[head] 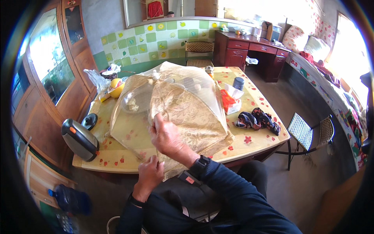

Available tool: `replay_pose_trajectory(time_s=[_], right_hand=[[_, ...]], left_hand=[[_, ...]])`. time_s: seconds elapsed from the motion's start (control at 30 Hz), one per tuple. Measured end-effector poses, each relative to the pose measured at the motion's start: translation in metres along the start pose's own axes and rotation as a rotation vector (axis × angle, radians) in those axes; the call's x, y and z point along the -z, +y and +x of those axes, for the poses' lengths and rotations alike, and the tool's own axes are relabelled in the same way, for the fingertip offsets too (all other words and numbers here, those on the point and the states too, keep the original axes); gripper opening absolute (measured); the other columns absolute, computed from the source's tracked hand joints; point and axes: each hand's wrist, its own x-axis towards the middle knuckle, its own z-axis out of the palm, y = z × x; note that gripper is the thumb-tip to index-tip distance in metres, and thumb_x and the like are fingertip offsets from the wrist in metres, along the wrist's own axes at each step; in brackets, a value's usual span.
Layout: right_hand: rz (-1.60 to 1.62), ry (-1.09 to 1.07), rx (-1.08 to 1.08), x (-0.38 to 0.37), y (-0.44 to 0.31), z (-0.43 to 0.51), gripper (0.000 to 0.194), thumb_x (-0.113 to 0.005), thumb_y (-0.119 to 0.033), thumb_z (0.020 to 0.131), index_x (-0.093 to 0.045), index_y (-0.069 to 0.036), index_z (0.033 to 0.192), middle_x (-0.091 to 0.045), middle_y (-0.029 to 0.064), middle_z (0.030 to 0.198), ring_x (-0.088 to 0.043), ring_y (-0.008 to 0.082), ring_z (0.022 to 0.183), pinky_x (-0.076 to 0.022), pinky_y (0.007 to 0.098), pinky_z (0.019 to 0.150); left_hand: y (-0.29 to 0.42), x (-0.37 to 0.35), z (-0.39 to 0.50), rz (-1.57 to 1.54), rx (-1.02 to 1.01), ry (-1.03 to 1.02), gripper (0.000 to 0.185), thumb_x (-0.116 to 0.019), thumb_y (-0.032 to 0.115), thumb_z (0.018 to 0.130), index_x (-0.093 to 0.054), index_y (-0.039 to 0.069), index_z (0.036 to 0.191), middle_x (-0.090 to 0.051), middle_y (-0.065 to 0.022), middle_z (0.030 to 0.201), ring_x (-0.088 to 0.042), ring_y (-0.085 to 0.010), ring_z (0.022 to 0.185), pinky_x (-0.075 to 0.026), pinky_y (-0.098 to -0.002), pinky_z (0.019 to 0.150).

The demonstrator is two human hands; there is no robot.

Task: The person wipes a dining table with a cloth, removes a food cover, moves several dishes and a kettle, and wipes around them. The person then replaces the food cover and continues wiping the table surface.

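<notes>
A tent-shaped mesh food cover (187,105) with gold floral lace panels stands over dishes on the dining table. My right hand (168,134) is closed around a fold of its fabric on the near side. Lower down, at the table's front edge, my left hand (150,172) pinches the cover's hem, which hangs past the edge between my hands. Through the sheer mesh I see a plate (125,106) with pale food pieces (133,104) on it. Other dishes under the cover are blurred by the netting.
An electric kettle (79,140) and a black lid (89,121) stand at the table's left. Yellow fruit (116,89) lies near a plastic bag (96,82). A tissue pack (232,102), a dark cup (238,83) and a patterned cloth (258,120) are right. A woven chair (309,131) stands beyond.
</notes>
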Motion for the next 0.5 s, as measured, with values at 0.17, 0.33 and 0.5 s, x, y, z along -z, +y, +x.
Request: replay_pose_trajectory(time_s=[0.17, 0.33, 0.5], right_hand=[[0.063, 0.03, 0.027, -0.007, -0.002, -0.004, 0.027, -0.076, -0.018, 0.102, -0.055, -0.004, 0.111, -0.076, 0.0285, 0.088, -0.075, 0.0557, 0.081, -0.0589, 0.066, 0.072], [0.079, -0.037, 0.041, -0.008, 0.002, -0.003, 0.034, -0.077, -0.019, 0.101, -0.054, -0.002, 0.118, -0.078, 0.0296, 0.095, -0.077, 0.0537, 0.085, -0.0606, 0.0643, 0.074], [0.15, -0.035, 0.122, 0.007, 0.008, -0.007, 0.035, -0.078, -0.019, 0.101, -0.054, -0.001, 0.119, -0.077, 0.0294, 0.097, -0.076, 0.0535, 0.086, -0.0599, 0.0629, 0.074]], left_hand=[[0.006, 0.007, -0.002, -0.064, 0.064, 0.021, 0.015, -0.073, 0.013, 0.1, -0.061, 0.004, 0.096, -0.071, -0.0267, 0.082, -0.072, -0.0536, 0.077, -0.055, -0.0622, 0.067], [0.014, 0.015, -0.007, -0.132, 0.122, 0.05, 0.022, -0.077, 0.011, 0.099, -0.06, 0.002, 0.088, -0.066, -0.0244, 0.074, -0.069, -0.0495, 0.07, -0.052, -0.0545, 0.063], [0.011, 0.013, -0.006, -0.135, 0.112, 0.073, 0.023, -0.078, 0.008, 0.097, -0.059, 0.0, 0.087, -0.065, -0.0213, 0.071, -0.065, -0.0368, 0.06, -0.049, -0.0463, 0.06]])
